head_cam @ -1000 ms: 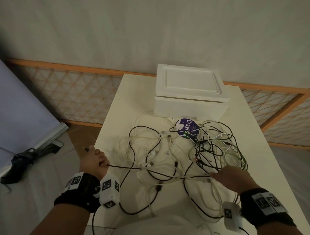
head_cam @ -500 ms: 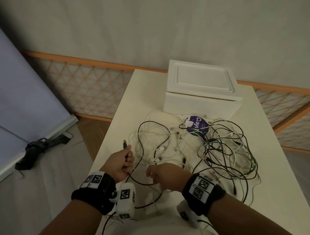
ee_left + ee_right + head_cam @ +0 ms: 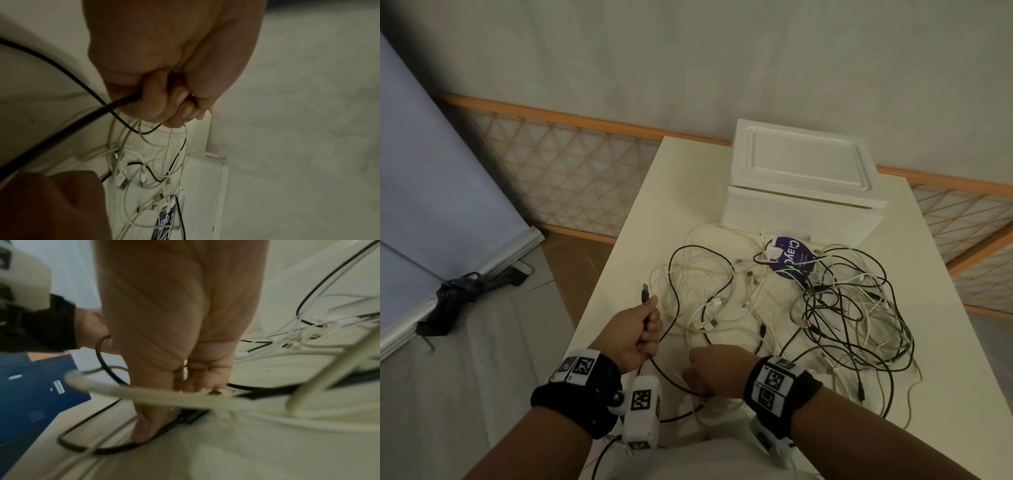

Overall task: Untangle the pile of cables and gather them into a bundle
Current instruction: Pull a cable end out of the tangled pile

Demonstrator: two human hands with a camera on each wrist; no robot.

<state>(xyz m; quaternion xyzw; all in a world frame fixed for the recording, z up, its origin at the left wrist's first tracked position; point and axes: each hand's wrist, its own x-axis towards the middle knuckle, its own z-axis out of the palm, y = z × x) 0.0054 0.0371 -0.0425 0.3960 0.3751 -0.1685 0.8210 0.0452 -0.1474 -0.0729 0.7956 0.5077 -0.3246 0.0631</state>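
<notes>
A tangled pile of black and white cables lies across the cream table. My left hand is a fist round a black cable near the table's left edge, and its USB plug sticks up above the thumb. The left wrist view shows that fist with the black cable leaving it toward the camera. My right hand is just to the right, fingers curled down. In the right wrist view it pinches the same black cable against the table, behind a blurred white cable.
A white foam box stands at the back of the table, with a round purple label in front of it among the cables. The table's left edge drops to the floor, where a blue-grey board leans.
My right hand left the right side of the pile and came left, close beside the left hand, onto the black cable. My left hand rose with the plug end.
</notes>
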